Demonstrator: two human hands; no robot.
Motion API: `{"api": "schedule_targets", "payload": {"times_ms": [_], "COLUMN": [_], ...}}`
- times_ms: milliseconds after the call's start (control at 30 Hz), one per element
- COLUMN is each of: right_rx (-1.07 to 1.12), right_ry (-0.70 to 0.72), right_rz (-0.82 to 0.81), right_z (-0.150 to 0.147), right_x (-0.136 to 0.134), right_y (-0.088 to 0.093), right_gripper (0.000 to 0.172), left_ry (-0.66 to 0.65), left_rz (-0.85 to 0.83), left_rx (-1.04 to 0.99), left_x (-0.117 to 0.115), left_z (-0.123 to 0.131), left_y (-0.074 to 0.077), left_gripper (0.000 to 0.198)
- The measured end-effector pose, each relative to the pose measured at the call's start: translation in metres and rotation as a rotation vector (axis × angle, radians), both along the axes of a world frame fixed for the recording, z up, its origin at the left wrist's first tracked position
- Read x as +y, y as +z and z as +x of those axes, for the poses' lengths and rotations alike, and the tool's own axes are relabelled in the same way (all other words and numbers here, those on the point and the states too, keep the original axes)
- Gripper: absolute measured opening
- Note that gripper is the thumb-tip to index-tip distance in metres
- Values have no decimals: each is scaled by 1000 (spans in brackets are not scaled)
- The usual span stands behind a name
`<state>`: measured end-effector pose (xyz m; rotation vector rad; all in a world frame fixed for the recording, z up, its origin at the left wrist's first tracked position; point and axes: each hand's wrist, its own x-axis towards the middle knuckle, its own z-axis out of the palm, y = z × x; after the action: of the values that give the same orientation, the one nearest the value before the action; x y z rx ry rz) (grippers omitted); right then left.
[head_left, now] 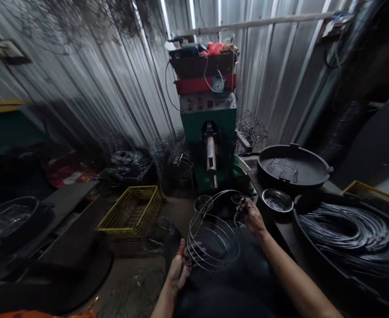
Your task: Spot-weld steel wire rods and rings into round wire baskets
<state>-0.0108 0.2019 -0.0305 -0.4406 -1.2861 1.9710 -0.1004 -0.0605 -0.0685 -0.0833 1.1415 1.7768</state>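
A round frame of thin, shiny wire rings is held over my dark-clothed lap. My left hand grips its left side, thumb up and fingers behind the wires. A larger wire hoop arcs up from the frame toward my right hand. That hand is closed in a pinch at the hoop's far end; the exact grip is hard to see in the dim light. Straight ahead stands a green machine with a metal arm pointing toward me.
On the right are a metal bowl of small wire pieces, a black round tray and a big coil of wire rings. A yellow crate stands left, near more wire frames. A corrugated metal wall closes the back.
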Motion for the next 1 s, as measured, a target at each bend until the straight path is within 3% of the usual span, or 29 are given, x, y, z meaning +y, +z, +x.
{"api": "schedule_targets", "payload": {"times_ms": [100,200,300,367,400,533,667,767,867,1000], "right_rx": [-43,-171,-531,-871,-997,-1310,-1479,-1518,-1550,-1598], "right_ry": [5,-5,13,-48,-107,-251,-165,-98,-87,-198], "right_rz": [-1,146,515,726,755,704,711,752,767,748], "right_z": [-5,-11,-14,-9,-5,19,30,30,32,38], "right_x": [0,3,29,63,83,165,217,230,230,233], "right_y": [-22,-45,-59,-62,-63,-64,-68,-77,-87,-94], "right_gripper": [30,33,30,23,23,28,36,40,43,27], "left_ry": [107,292,387,396,402,395,346,320,333,363], "left_rz": [133,76,-19,-50,-60,-80,-94,-134,-180,-226], "left_rx": [-51,-24,12,33,53,143,148,125,89,59], "left_x": [3,8,13,16,17,23,32,37,38,35], "left_z": [15,16,16,18,20,28,30,27,25,23], "left_y": [18,30,24,15,10,2,12,14,4,-13], "left_gripper": [37,21,19,21,25,41,51,54,50,44]}}
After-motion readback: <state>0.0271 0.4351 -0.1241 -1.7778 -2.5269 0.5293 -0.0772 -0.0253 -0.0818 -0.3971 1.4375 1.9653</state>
